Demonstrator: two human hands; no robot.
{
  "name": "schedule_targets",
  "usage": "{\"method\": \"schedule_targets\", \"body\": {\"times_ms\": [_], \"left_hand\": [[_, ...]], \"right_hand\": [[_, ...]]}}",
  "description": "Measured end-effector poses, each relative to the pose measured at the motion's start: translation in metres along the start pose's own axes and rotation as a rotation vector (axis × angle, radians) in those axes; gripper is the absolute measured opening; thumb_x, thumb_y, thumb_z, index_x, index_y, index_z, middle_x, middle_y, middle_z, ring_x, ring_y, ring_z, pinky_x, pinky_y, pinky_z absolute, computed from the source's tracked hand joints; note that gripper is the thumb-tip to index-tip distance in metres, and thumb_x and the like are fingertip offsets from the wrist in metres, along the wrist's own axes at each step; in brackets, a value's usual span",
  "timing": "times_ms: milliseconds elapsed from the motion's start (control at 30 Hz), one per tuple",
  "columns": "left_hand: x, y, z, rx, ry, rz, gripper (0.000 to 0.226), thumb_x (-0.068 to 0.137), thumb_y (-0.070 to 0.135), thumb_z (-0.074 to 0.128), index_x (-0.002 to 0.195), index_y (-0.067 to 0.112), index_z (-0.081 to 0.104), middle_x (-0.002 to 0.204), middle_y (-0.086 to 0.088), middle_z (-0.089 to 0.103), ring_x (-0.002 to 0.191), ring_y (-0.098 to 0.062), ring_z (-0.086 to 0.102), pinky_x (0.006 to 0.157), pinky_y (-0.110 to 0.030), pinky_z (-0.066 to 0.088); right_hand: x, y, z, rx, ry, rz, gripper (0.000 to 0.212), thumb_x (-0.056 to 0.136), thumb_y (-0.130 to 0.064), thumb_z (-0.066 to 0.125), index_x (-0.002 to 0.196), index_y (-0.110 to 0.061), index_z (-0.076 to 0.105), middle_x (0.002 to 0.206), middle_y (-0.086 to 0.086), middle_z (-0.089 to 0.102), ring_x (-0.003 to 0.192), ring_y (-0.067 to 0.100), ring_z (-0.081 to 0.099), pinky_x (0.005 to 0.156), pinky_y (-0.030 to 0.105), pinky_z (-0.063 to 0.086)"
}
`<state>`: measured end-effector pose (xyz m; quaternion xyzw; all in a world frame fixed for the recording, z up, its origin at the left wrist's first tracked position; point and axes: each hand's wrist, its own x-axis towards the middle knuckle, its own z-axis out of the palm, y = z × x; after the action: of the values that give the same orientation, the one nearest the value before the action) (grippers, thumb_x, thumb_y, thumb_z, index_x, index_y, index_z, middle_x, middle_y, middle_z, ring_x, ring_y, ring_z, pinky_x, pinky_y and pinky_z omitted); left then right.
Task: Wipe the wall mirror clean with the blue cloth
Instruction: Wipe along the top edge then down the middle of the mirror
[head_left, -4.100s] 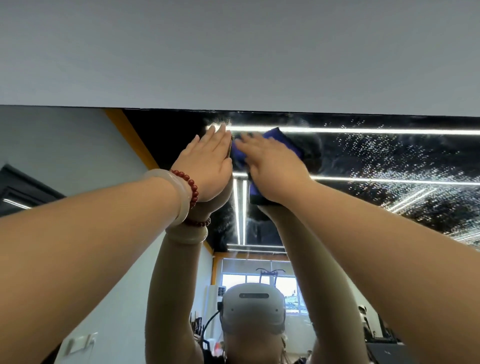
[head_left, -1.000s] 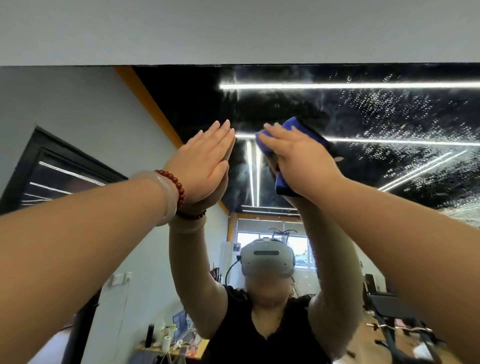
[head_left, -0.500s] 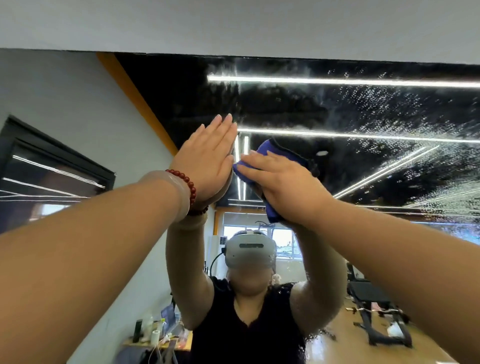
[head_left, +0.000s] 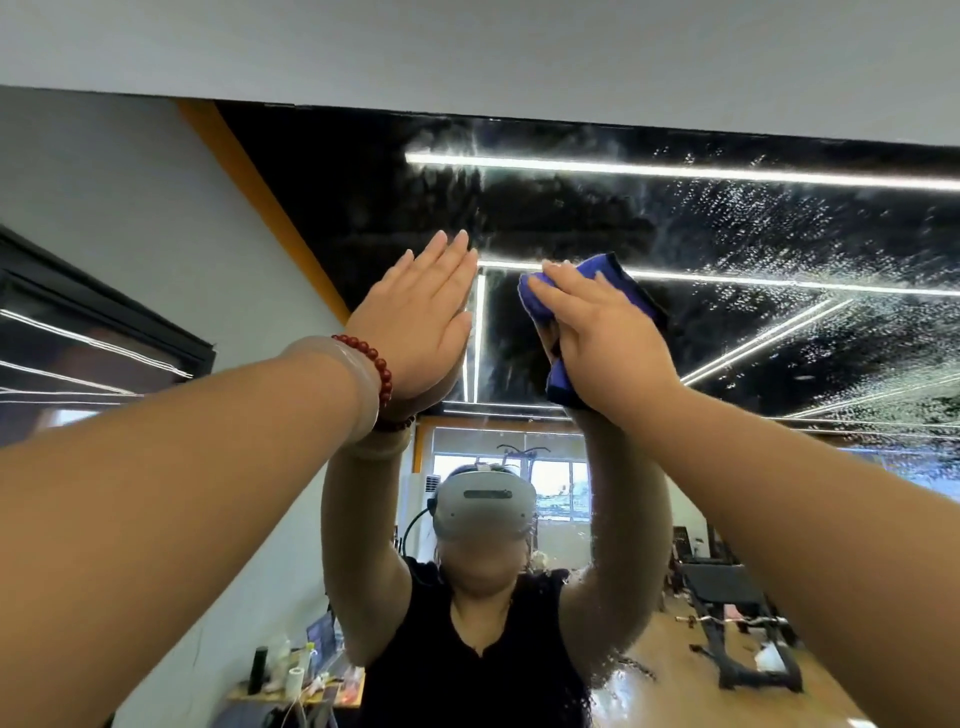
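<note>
The wall mirror (head_left: 779, 249) fills the view ahead, and its upper right part is speckled with droplets and streaks. My right hand (head_left: 608, 338) presses the folded blue cloth (head_left: 623, 280) flat against the glass near the middle. The cloth shows above my fingers and below my palm. My left hand (head_left: 421, 317) lies flat on the mirror just left of the cloth, fingers together and pointing up, holding nothing. A red bead bracelet and a pale bangle sit on that wrist. Both arms are reflected in the glass below the hands.
The mirror's top edge (head_left: 519, 117) meets a grey wall above. The reflection shows a person with a headset, a desk with bottles at lower left and gym benches (head_left: 727, 597) on a wooden floor at right.
My right hand has slid the cloth to the right, opening a gap between it and my left hand. The left hand stays flat on the glass.
</note>
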<state>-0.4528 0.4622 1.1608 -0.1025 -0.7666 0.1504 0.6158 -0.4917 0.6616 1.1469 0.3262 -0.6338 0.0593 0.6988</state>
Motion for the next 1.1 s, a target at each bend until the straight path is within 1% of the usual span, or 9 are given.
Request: {"method": "schedule_targets", "body": {"times_ms": [67,133,233,400,567,700,867,1033,1100], "left_hand": [[-0.003,-0.004,-0.004,-0.040,-0.007,0.023,0.057,0.104,0.030,0.024,0.155,0.015,0.003,0.163,0.000,-0.007,0.148,-0.015,-0.011,0.117,-0.029,-0.008],[-0.011,-0.010,-0.005,-0.015,-0.013,0.042,0.057,0.104,0.029,0.025,0.155,0.015,0.004,0.163,-0.001,-0.006,0.149,-0.016,-0.010,0.116,-0.029,-0.008],[-0.027,-0.017,-0.002,0.013,-0.041,0.048,0.056,0.104,0.028,0.025,0.155,0.014,0.006,0.163,-0.003,-0.002,0.149,-0.019,-0.006,0.117,-0.031,-0.005],[-0.034,-0.019,0.003,0.036,0.013,0.049,0.063,0.095,0.034,0.013,0.155,0.014,0.012,0.163,-0.003,0.007,0.149,-0.019,0.001,0.119,-0.033,0.000],[-0.034,-0.020,0.006,0.018,0.028,0.046,0.063,0.095,0.034,0.015,0.154,0.014,0.014,0.162,-0.003,0.008,0.149,-0.017,0.001,0.120,-0.033,0.000],[-0.035,-0.022,0.007,0.028,0.023,0.050,0.063,0.095,0.034,0.012,0.155,0.015,0.011,0.163,-0.002,0.006,0.150,-0.018,0.001,0.120,-0.034,0.001],[-0.035,-0.021,0.009,0.020,0.025,0.042,0.063,0.095,0.035,0.012,0.155,0.014,0.010,0.163,-0.003,0.006,0.149,-0.016,0.000,0.121,-0.033,0.001],[-0.036,-0.023,0.010,0.026,0.019,0.051,0.063,0.095,0.035,0.011,0.155,0.015,0.009,0.163,-0.002,0.004,0.149,-0.017,-0.001,0.120,-0.033,-0.001],[-0.036,-0.022,0.010,0.032,0.021,0.050,0.062,0.096,0.035,0.012,0.155,0.015,0.009,0.163,-0.002,0.005,0.149,-0.016,-0.001,0.120,-0.033,-0.001]], "right_hand": [[-0.003,-0.010,0.008,-0.005,0.021,0.030,0.042,0.090,0.000,0.055,0.131,-0.008,0.060,0.137,0.013,0.056,0.121,0.036,0.056,0.108,0.044,0.037],[-0.011,-0.016,0.023,0.017,-0.024,-0.183,0.047,0.083,0.002,0.067,0.128,-0.008,0.062,0.134,0.014,0.059,0.118,0.035,0.059,0.103,0.051,0.042],[-0.010,-0.014,0.022,0.010,-0.163,-0.344,0.041,0.091,-0.007,0.058,0.132,-0.012,0.060,0.138,0.011,0.057,0.123,0.034,0.056,0.102,0.052,0.046],[0.014,-0.011,0.012,-0.052,-0.014,0.029,0.047,0.094,-0.015,0.035,0.136,-0.011,0.056,0.143,0.010,0.052,0.131,0.033,0.050,0.108,0.046,0.036],[0.012,-0.022,0.028,-0.022,-0.063,-0.399,0.037,0.091,-0.016,0.049,0.123,-0.009,0.067,0.129,0.012,0.063,0.113,0.035,0.063,0.094,0.050,0.049],[0.025,-0.020,0.017,-0.028,-0.061,0.031,0.048,0.097,-0.011,0.038,0.145,-0.014,0.045,0.153,0.006,0.039,0.141,0.028,0.036,0.116,0.039,0.024],[0.011,-0.037,0.033,-0.001,-0.136,-0.307,0.046,0.089,-0.012,0.046,0.133,-0.007,0.058,0.141,0.012,0.054,0.126,0.033,0.054,0.106,0.047,0.037],[0.024,-0.021,0.018,-0.066,-0.106,0.096,0.051,0.099,-0.013,0.036,0.150,-0.015,0.035,0.159,0.005,0.028,0.147,0.024,0.024,0.119,0.037,0.013],[0.017,-0.033,0.022,-0.086,-0.110,0.020,0.052,0.098,-0.019,0.031,0.149,-0.014,0.037,0.156,0.007,0.033,0.145,0.026,0.028,0.119,0.038,0.015]]}}
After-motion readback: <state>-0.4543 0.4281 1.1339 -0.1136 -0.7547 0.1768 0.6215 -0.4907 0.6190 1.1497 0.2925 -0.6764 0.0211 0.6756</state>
